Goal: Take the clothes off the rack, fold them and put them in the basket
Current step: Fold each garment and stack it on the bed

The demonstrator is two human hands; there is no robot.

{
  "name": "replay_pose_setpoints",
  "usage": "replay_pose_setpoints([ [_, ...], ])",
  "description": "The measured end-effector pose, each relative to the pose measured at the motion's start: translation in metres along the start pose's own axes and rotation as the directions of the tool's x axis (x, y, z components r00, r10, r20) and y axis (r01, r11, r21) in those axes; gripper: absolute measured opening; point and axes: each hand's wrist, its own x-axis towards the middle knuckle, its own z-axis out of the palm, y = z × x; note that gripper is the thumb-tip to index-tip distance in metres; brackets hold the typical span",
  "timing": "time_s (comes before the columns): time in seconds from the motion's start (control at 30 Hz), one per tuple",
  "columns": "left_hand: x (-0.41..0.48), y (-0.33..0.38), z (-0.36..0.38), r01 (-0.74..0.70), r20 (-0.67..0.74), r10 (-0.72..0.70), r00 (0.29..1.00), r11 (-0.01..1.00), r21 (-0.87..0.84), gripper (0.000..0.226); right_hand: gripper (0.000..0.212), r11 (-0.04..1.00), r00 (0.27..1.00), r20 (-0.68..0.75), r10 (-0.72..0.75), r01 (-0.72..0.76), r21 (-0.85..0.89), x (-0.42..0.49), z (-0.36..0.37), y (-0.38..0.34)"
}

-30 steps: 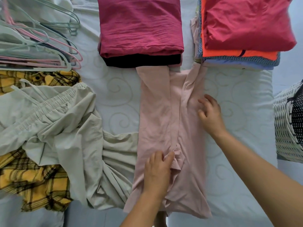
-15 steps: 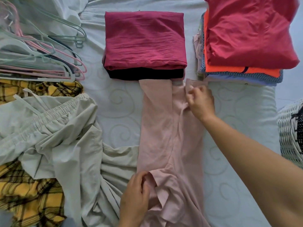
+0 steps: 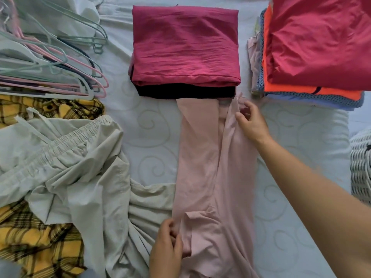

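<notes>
Folding the pink garment (image 3: 210,167), I have it laid lengthwise down the middle of the bed (image 3: 152,137), its far end touching the folded stack (image 3: 185,51). My left hand (image 3: 166,251) pinches a fold at the near end; my right hand (image 3: 252,123), fingers loosely curled, nips the far right edge. It looks thin, soft and limp, so I'd hold hems and corners. The woven basket (image 3: 360,167) sits off the bed's right edge; its contents aren't clear.
</notes>
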Motion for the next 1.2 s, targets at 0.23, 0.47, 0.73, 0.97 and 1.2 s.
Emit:
replay_pose_setpoints([
  [0.23, -0.026, -0.009, -0.008, 0.368, 0.181, -0.349, 0.919, 0.927, -0.079, 0.041, 0.022, 0.946, 0.926, -0.196, 0.323, -0.316, 0.069, -0.189, -0.006, 0.091],
  [0.47, -0.046, -0.016, -0.014, 0.456, 0.240, -0.411, 0.880, 0.872, -0.179, 0.060, 0.032, 0.869, 0.861, 0.122, 0.494, -0.485, -0.098, -0.317, 0.011, 0.131],
  [0.73, -0.067, -0.014, -0.061, 0.507, 0.460, -0.364, 0.810, 0.829, -0.236, 0.011, 0.013, 0.823, 0.802, 0.264, 0.536, -0.567, 0.049, -0.339, -0.023, 0.132],
  [0.97, -0.034, 0.039, -0.094, 0.536, 0.384, -0.380, 0.842, 0.670, -0.513, 0.036, 0.032, 0.685, 0.829, 0.332, 0.450, -0.559, 0.467, -0.292, -0.063, 0.076],
  [1.2, 0.100, 0.141, -0.114, 0.282, 0.289, -0.113, 0.951, 0.698, -0.658, 0.013, 0.013, 0.619, 0.836, 0.419, 0.353, -0.545, 0.565, -0.151, -0.094, -0.004],
])
